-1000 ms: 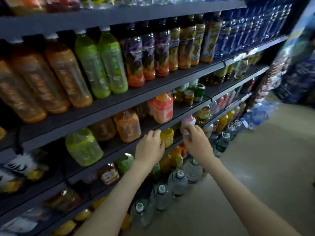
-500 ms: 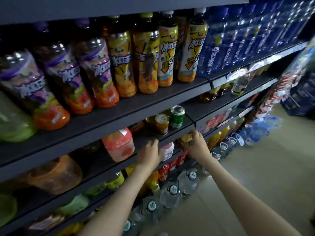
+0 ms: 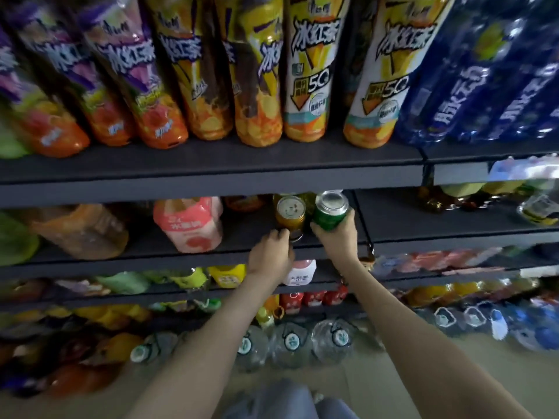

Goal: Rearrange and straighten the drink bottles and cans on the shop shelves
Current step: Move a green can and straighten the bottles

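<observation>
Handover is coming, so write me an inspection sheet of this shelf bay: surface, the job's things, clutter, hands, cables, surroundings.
Surface: dark grey shelf; the cans are on this tier.
Job's things: green can held in a hand; gold can upright just left of it; pink bottle further left; iced tea bottles and blue bottles on the tier above.
Clutter: nothing seen.
Hands: right hand grips the green can; left hand has curled fingers at the gold can's base, and whether it grips is unclear.
Cables: nothing seen.
Surroundings: water jugs stand on the floor below; the lower tiers are too blurred to read.
</observation>
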A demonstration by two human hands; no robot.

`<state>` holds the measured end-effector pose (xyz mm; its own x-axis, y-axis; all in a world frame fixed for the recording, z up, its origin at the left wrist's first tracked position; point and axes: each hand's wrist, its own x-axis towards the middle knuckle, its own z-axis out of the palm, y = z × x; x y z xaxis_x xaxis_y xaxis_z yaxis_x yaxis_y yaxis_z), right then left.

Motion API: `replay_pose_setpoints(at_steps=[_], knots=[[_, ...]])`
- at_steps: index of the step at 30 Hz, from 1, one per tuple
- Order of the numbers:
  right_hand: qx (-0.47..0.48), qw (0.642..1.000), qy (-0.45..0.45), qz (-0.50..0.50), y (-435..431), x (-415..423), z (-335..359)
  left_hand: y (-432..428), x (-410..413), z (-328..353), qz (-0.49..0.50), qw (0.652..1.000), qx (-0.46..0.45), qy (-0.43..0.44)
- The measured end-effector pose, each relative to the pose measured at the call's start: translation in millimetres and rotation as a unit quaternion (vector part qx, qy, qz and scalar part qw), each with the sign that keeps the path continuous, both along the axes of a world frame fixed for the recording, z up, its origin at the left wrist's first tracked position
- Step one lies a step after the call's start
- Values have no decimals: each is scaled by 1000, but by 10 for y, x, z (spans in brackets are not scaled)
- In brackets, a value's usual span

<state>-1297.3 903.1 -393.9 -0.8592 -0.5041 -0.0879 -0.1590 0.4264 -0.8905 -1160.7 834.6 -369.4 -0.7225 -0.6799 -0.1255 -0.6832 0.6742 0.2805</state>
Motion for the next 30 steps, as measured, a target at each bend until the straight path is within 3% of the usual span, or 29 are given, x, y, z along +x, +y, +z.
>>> replay_pose_setpoints(at_steps=[9,14,23,30], knots=[[-20,988,2,151,406,463,353,134,424,316,129,990,36,51],[-25,975,14,219,148,1013,682,-61,1012,492,148,985,68,58],[-45,932,12,361,-650,2925,1274,-361,3081,1141,143,946,169,236],[-111,875,38,469,-1496,4720,2097,-957,4873,1837,236,901,89,352]])
